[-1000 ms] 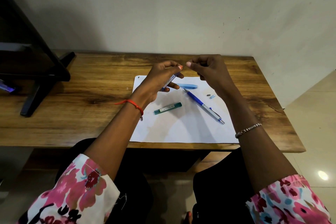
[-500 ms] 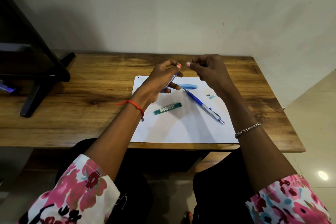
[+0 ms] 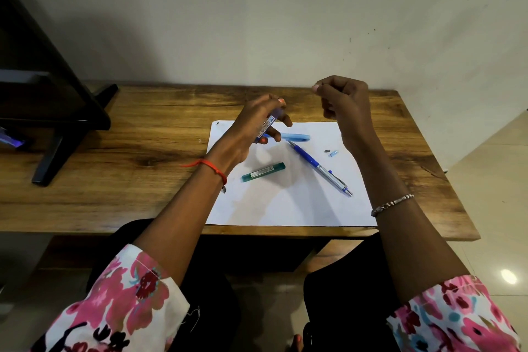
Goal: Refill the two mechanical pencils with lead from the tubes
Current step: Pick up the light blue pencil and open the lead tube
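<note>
My left hand (image 3: 251, 126) holds a blue lead tube (image 3: 266, 125) tilted above the upper left of the white paper sheet (image 3: 288, 206). My right hand (image 3: 344, 103) is raised to the right of it, fingers pinched together; whether a lead is between them is too fine to tell. A green lead tube (image 3: 263, 172) lies on the paper below my left hand. A light blue mechanical pencil (image 3: 295, 137) lies at the paper's top, partly behind my left fingers. A dark blue and silver mechanical pencil (image 3: 320, 168) lies slanted on the paper. Two small caps (image 3: 330, 151) rest near my right wrist.
The paper lies on a wooden table (image 3: 128, 151) against a pale wall. A black stand (image 3: 57, 120) occupies the table's left end. The table's right edge drops to a tiled floor (image 3: 500, 208).
My right hand has pulled away from the tube's mouth, up and to the right. My left hand keeps the blue tube in nearly the same place.
</note>
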Tool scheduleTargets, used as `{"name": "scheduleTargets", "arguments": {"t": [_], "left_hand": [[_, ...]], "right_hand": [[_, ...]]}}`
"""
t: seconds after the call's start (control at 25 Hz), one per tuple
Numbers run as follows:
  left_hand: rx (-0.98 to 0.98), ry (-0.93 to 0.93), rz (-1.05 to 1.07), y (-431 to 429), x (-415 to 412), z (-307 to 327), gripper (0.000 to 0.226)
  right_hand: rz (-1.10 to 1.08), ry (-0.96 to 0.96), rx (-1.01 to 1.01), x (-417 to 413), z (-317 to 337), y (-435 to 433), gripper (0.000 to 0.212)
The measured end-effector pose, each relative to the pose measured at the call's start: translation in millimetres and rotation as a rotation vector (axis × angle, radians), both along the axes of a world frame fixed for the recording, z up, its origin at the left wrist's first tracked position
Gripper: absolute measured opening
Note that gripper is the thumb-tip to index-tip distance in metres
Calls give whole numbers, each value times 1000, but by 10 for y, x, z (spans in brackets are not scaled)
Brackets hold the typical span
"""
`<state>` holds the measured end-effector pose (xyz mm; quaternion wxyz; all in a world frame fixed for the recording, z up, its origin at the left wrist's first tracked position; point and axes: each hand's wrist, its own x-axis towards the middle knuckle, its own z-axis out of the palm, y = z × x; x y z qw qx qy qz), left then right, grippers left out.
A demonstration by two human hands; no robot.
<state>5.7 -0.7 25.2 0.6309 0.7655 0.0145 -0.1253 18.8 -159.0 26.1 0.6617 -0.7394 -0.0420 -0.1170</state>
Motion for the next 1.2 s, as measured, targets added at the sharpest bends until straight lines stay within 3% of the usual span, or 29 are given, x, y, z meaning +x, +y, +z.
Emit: {"name": "scheduleTargets", "arguments": {"t": [0.16,0.52,0.72,0.8,0.96,1.2], "left_hand": [[-54,-26,-50,10,12,-8,23],[-47,-84,-36,-11,9,-20,20],[-67,-39,25,-37,15,-33,23],[-69,-31,51,-40,17,-36,22],[-72,-43,68,-53,23,-57,17],[-55,-62,96,-76,37,-64,26]], "right_hand": [[-81,-20,209,9,14,-42,11],[-25,16,82,30,-10,0,16],[176,291,300,93,-27,17,19],[269,359,257,88,-48,40,26],[436,227,118,67,-121,33,27],[361,151,119,80,-139,8,15]]}}
